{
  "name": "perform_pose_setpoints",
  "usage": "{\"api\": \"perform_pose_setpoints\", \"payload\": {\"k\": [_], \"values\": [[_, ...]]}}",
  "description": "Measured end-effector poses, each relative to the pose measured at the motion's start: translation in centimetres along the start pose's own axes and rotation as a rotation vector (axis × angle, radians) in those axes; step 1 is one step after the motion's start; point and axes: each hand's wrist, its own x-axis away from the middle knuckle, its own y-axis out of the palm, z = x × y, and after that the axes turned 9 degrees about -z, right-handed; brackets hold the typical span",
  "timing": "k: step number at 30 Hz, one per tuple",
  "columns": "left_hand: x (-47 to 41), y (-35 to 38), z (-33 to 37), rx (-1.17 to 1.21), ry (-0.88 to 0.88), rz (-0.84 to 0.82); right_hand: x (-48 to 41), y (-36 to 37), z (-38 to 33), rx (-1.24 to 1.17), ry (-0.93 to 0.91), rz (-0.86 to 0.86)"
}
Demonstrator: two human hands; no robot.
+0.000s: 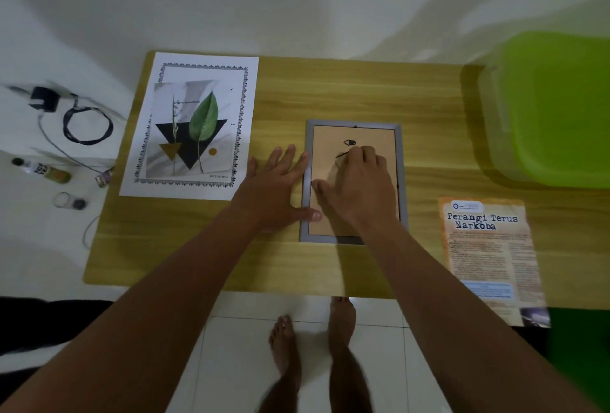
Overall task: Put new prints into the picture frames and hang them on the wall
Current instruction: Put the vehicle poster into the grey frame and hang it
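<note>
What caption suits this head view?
Left hand steadies a face-down grey picture frame while the right hand works its backing; leaf print waits alongside.

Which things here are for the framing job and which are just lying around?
For the job: picture frame, face down under left hand and right hand; leaf print; bordered sheet; poster.

Lying about: green tub, cable, small bottles.

frame [353, 135] backing partly hidden under right hand [356, 188] | tub [561, 106] cut off at right edge, blurred | leaflet [488, 257] small text unreadable | floor bits [49, 175] too blurred to identify
</note>
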Motion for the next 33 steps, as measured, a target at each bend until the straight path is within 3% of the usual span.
{"api": "perform_pose_setpoints", "payload": {"k": [14,25,33], "values": [[0.0,-0.2,0.0,-0.007,0.000,-0.005,-0.1,1.0,-0.4,-0.089,0.039,0.043],[0.0,-0.3,0.0,-0.040,-0.006,-0.006,0.3,1.6,-0.4,0.122,0.031,0.022],[-0.3,-1.6,1.0,-0.065,-0.017,-0.027,0.4,-1.7,1.0,0.068,-0.089,-0.013]]}}
